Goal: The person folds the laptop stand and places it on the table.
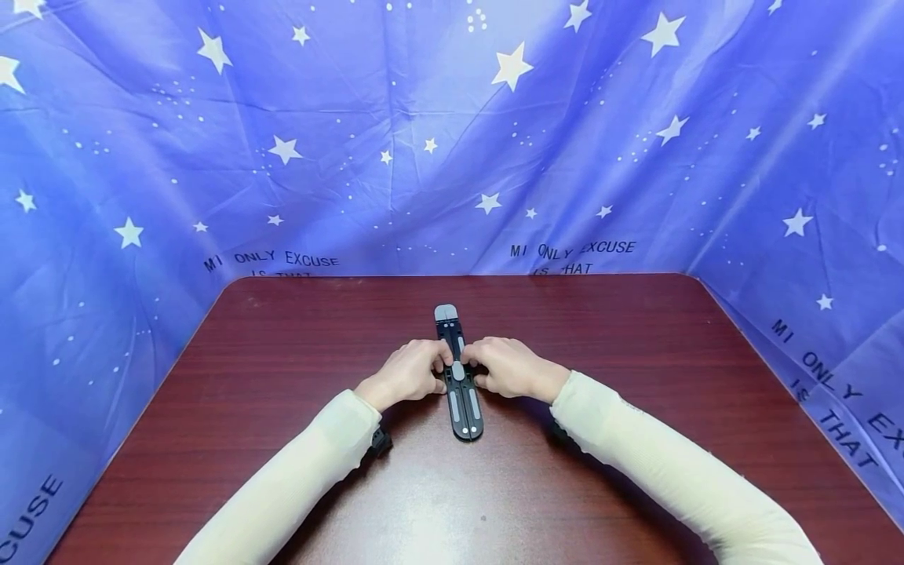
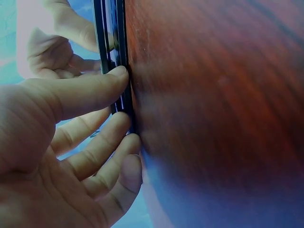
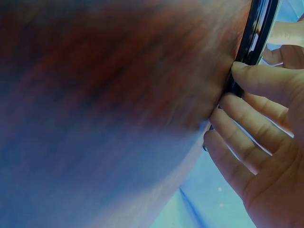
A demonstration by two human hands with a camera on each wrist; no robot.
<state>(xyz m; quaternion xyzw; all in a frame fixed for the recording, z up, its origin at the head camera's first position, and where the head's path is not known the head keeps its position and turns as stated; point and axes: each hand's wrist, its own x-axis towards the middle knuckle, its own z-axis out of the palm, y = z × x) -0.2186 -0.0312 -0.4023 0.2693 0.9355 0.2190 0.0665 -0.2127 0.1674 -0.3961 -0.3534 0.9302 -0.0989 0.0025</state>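
Observation:
A folded laptop stand [image 1: 462, 408], long, narrow and black with grey pads, lies lengthwise on the table [image 1: 318, 329]. Its far end carries a light grey tip, and a grey oval piece sits at its middle. From the left, my left hand [image 1: 413, 369] holds the stand's side edge near the middle, thumb and fingertips on the layered edge [image 2: 121, 28] in the left wrist view. Opposite it, my right hand [image 1: 512, 367] pinches the other side edge, its thumb [image 3: 256, 78] against the black layers in the right wrist view. The stand's underside is hidden.
Dark red wood grain covers the table, with rounded far corners. A blue star-printed cloth [image 1: 395, 196] hangs behind and along both sides. A small black device [image 1: 380, 442] shows under the left sleeve cuff.

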